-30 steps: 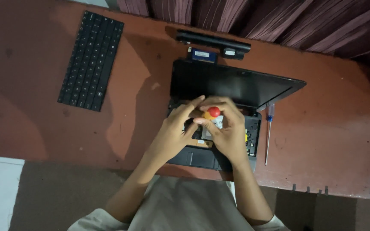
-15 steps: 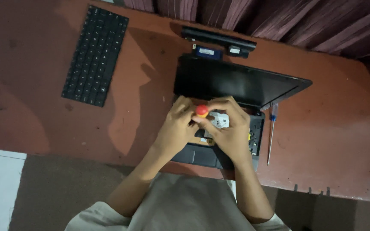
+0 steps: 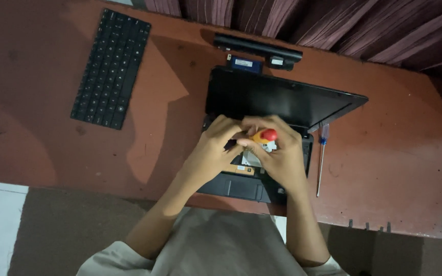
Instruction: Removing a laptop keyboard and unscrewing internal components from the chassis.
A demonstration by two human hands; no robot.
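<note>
Far left on the reddish-brown table (image 3: 395, 168) there's a detached black keyboard (image 3: 111, 69), lying at a slight tilt and well apart from everything else. Moving right you hit the open black laptop (image 3: 282, 102), keyboard deck stripped so the insides show, screen leaning back toward the curtain.

Both hands are over that open deck. The left hand (image 3: 213, 151) is curled, fingers bent in close against the tool, though I can't tell if it's really pinching it or just steadying. The right hand (image 3: 282, 158) has its grip wrapped around a screwdriver with a red and orange handle (image 3: 264, 136), the red cap poking up between the two hands, right above the exposed parts of the laptop.

Behind the screen sit a long black battery pack (image 3: 257, 48) and a small blue-labelled module (image 3: 246, 63). Just beside the laptop's right edge lies a second screwdriver with a clear blue handle (image 3: 322, 153), untouched on the table.
</note>
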